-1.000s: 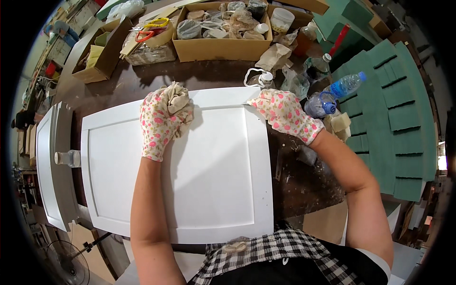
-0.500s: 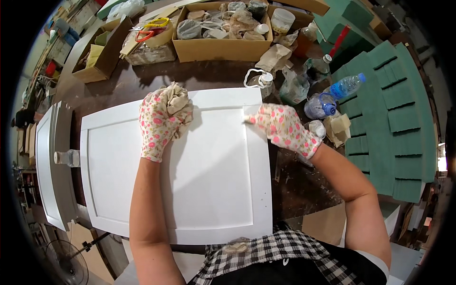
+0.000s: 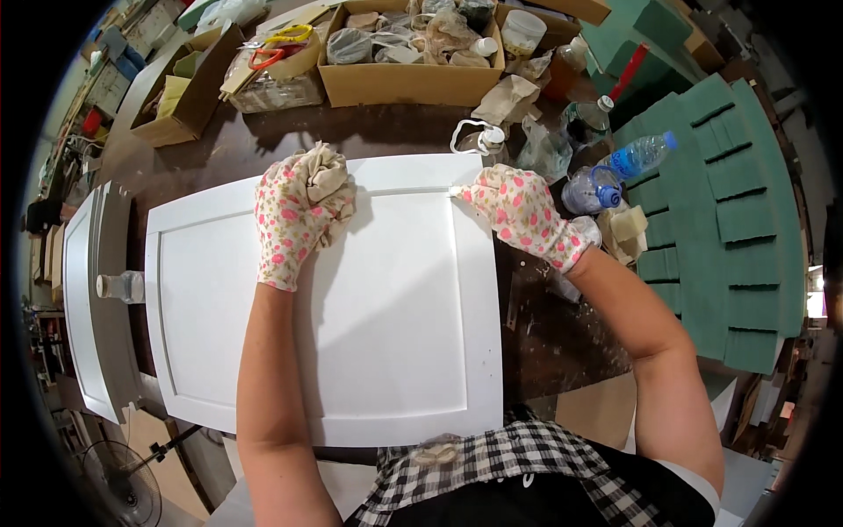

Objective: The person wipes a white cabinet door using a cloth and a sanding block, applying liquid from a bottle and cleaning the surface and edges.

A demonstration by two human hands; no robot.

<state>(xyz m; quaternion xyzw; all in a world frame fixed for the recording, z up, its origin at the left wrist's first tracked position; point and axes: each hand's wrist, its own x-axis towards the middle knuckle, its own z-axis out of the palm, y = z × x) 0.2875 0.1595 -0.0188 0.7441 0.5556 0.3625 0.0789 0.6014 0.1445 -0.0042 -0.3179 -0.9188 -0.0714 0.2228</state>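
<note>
A white framed panel [image 3: 391,307], like a cabinet door with a recessed middle, lies flat on the dark table. My left hand [image 3: 283,215], in a floral glove, is closed around a crumpled beige cloth [image 3: 323,176] above the panel's far edge. At the far right inner corner of the frame rests my right hand [image 3: 525,215], gloved alike, with its fingers curled and pinched. The fingertips meet the corner of the recess. Whatever they pinch is too small to make out.
Cardboard boxes [image 3: 413,86] of bagged things line the back. Right of the panel stand plastic bottles [image 3: 590,191], a plastic bag [image 3: 543,151] and green slotted sheets [image 3: 702,228]. A clear jar [image 3: 123,287] and stacked white panels [image 3: 92,303] are at left.
My right fingertips have moved slightly away from me, up to the recess's corner. My left hand keeps its hold on the cloth, and the whole view has shifted a little.
</note>
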